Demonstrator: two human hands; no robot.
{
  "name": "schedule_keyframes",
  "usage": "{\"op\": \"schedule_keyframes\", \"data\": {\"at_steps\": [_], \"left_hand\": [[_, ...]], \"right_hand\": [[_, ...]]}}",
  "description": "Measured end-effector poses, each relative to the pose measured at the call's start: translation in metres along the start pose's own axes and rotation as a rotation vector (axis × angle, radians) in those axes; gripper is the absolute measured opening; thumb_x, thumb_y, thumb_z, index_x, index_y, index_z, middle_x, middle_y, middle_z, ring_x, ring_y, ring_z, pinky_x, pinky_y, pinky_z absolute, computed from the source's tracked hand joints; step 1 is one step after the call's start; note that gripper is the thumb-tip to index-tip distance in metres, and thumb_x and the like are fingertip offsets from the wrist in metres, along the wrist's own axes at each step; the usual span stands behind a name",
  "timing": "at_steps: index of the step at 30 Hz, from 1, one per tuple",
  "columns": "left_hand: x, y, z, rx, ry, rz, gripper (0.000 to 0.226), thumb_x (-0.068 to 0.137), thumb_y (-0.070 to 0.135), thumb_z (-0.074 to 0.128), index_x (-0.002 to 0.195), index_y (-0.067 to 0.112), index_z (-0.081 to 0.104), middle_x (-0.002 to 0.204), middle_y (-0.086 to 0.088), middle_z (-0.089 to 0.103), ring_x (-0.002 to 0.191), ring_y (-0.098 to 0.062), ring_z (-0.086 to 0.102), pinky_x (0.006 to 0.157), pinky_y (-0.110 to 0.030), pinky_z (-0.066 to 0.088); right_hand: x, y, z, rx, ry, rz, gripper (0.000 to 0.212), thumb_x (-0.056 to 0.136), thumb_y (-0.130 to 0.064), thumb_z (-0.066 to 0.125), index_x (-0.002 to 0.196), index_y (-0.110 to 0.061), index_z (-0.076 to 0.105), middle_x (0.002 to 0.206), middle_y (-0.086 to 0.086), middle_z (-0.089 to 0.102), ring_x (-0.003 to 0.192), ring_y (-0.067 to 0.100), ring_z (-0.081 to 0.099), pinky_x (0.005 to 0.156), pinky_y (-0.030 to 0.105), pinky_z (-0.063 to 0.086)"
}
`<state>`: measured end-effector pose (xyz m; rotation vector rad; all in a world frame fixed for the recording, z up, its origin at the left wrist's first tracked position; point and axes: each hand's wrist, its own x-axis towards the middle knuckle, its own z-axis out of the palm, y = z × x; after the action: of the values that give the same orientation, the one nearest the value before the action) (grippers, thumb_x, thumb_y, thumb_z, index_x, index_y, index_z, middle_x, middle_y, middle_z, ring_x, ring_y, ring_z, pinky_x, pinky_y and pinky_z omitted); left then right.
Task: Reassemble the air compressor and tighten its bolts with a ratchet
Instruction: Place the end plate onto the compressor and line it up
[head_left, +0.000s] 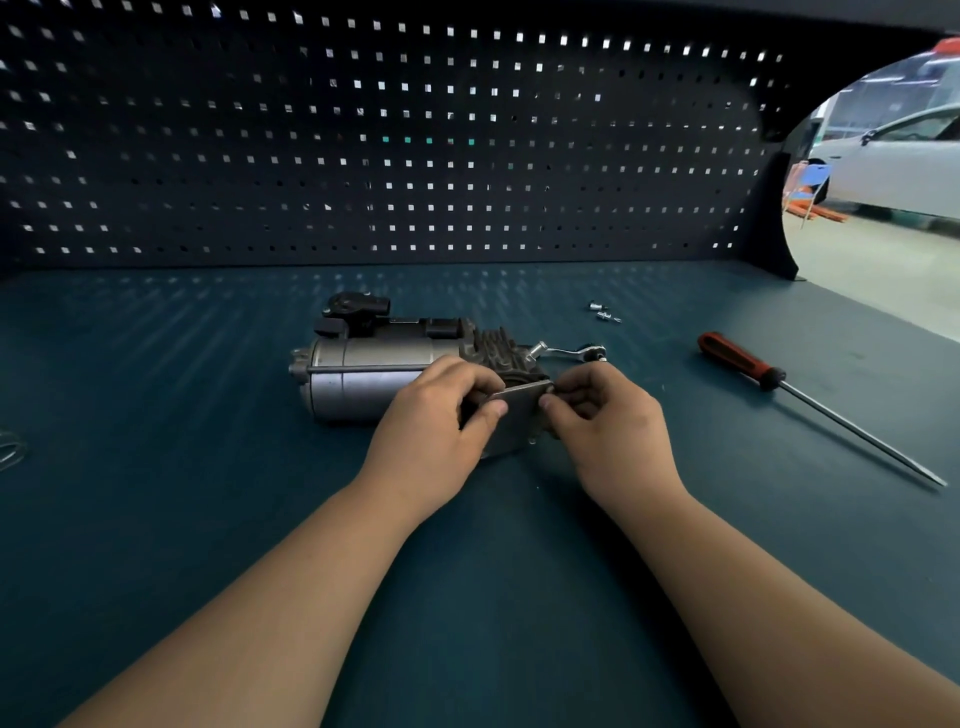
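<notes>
Air compressor (363, 376) on its side, middle of the tabletop (156, 519), silver round body, black plugs on top, dark finned end at right, fingers of left hand (431, 431) and right hand (610, 431) pinching a flat grey plate (519, 413) there

1. One head-worn view looks forward and down across the bench (156, 519) toward its far edge.
2. It sits close over the near edge; margins look bowed, perhaps lens distortion.

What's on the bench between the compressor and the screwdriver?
Head view: a ratchet, close to the compressor; the rest up to the screwdriver is bare bench.
</notes>
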<state>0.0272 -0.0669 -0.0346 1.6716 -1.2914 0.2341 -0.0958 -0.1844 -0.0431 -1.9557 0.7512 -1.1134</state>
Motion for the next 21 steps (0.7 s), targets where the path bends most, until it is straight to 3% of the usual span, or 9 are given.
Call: {"op": "schedule_keyframes", "data": {"at_steps": [3, 5, 11, 15, 21], "left_hand": [[0.0022, -0.0002, 0.0038, -0.057, 0.055, -0.039, 0.020, 0.082, 0.007, 0.072, 0.087, 0.025, 0.063, 0.080, 0.019, 0.051, 0.067, 0.014, 0.048, 0.064, -0.002, 0.034], [0.0035, -0.0011, 0.0051, -0.077, 0.082, -0.062, 0.022, 0.083, 0.008, 0.072, 0.087, 0.027, 0.062, 0.082, 0.018, 0.052, 0.067, 0.013, 0.048, 0.065, -0.002, 0.035], [0.0026, -0.0028, 0.0070, -0.023, 0.105, -0.086, 0.017, 0.084, 0.013, 0.071, 0.088, 0.026, 0.062, 0.085, 0.020, 0.050, 0.069, 0.016, 0.048, 0.065, 0.001, 0.034], [0.0021, -0.0042, 0.0076, 0.007, 0.112, -0.091, 0.015, 0.084, 0.016, 0.071, 0.092, 0.025, 0.062, 0.086, 0.021, 0.049, 0.071, 0.015, 0.048, 0.066, -0.001, 0.035], [0.0038, -0.0040, 0.0061, 0.041, 0.180, -0.174, 0.025, 0.083, 0.023, 0.071, 0.097, 0.034, 0.054, 0.083, 0.015, 0.048, 0.067, 0.000, 0.048, 0.062, -0.023, 0.043]], "right_hand": [[0.0010, -0.0019, 0.0026, -0.026, 0.035, -0.042, 0.029, 0.081, -0.017, 0.074, 0.072, -0.035, 0.054, 0.067, -0.015, 0.061, 0.067, -0.004, 0.058, 0.063, 0.009, 0.045], [0.0026, -0.0032, 0.0036, -0.048, 0.049, -0.079, 0.029, 0.081, -0.017, 0.074, 0.071, -0.035, 0.053, 0.068, -0.015, 0.060, 0.068, -0.005, 0.056, 0.060, 0.005, 0.041], [0.0038, -0.0029, 0.0040, -0.097, 0.050, -0.113, 0.021, 0.082, -0.019, 0.073, 0.074, -0.029, 0.056, 0.067, -0.014, 0.059, 0.071, 0.004, 0.056, 0.057, 0.009, 0.040], [0.0028, -0.0029, 0.0037, -0.146, 0.046, -0.120, 0.018, 0.083, -0.020, 0.072, 0.075, -0.024, 0.057, 0.067, -0.015, 0.057, 0.067, 0.006, 0.056, 0.061, 0.020, 0.044], [0.0028, -0.0066, 0.0063, -0.205, 0.042, -0.051, 0.014, 0.084, -0.029, 0.070, 0.078, -0.023, 0.059, 0.067, -0.015, 0.058, 0.073, 0.014, 0.060, 0.068, 0.030, 0.048]]}}
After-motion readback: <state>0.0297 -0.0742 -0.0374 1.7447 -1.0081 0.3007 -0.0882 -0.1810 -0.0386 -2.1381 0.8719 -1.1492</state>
